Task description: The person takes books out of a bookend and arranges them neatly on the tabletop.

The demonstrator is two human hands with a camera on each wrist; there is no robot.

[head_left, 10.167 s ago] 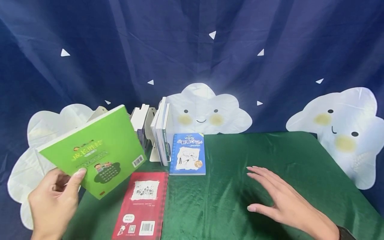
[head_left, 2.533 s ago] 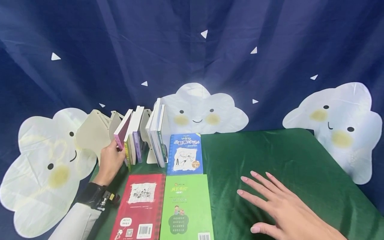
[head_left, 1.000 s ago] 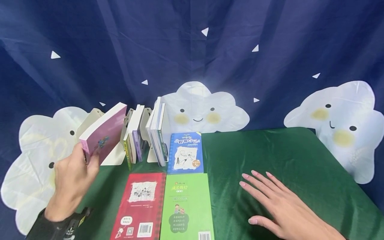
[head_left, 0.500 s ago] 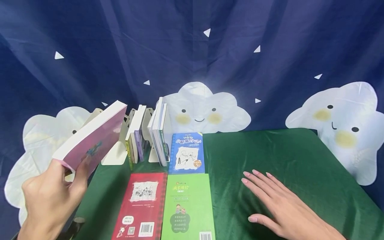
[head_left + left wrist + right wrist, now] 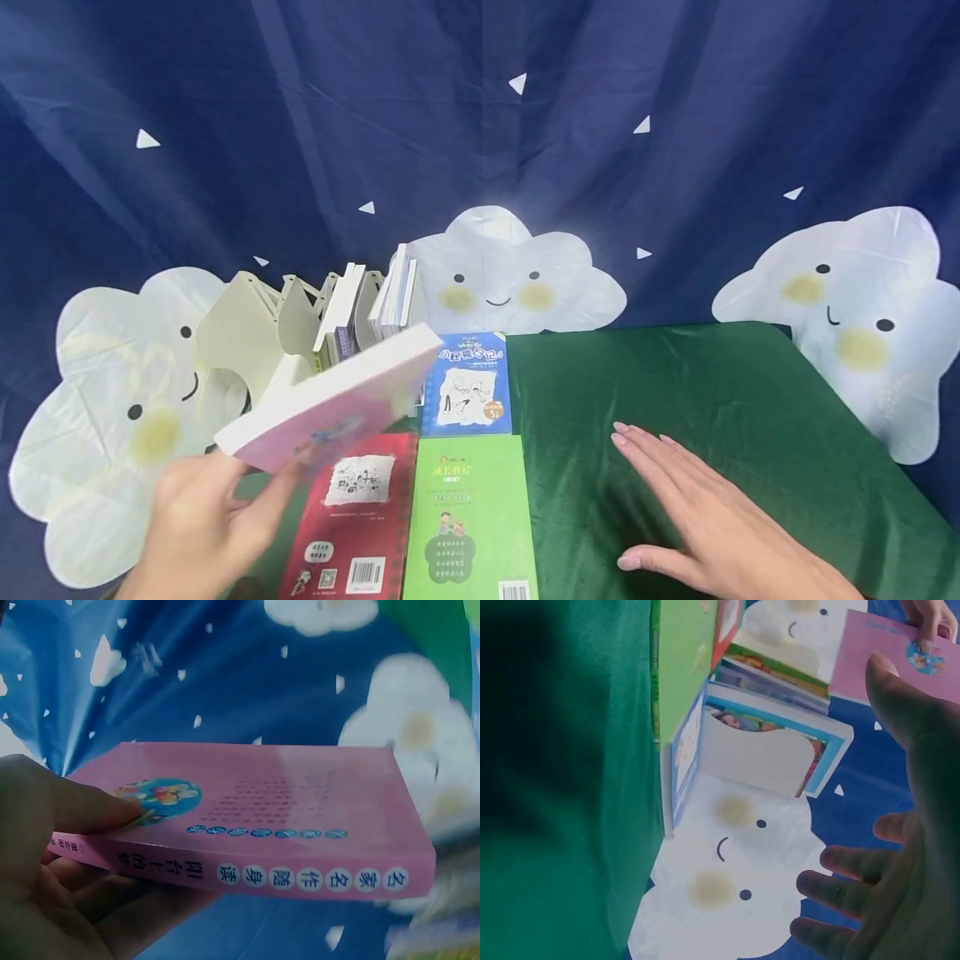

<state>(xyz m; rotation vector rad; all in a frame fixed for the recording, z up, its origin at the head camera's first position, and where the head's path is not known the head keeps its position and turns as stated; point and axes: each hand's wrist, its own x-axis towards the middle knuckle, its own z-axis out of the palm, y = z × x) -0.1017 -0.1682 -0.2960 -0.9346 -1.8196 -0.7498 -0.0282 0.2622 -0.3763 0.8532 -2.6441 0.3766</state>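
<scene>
My left hand (image 5: 206, 521) grips a pink book (image 5: 300, 795) by one end, thumb on its cover and fingers underneath. In the head view the book is tilted in the air over the top of a red book (image 5: 352, 525), hiding part of it. Beside the red book lies a green book (image 5: 472, 517), with a blue comic book (image 5: 468, 387) just behind it. My right hand (image 5: 712, 517) hovers at the right above the green cloth, fingers extended, holding nothing. The right wrist view shows the pink book and left hand beyond my right thumb.
A cream bookend rack (image 5: 243, 325) stands at the back left, several upright books (image 5: 341, 308) in its slots. Green cloth (image 5: 637, 375) covers the table. A dark blue curtain (image 5: 480, 125) with white clouds hangs behind.
The left hand took the pink book out of the rack, drew it left, then swung it right over the red book. Earlier, the green book was laid down. The right hand stays nearly in place.
</scene>
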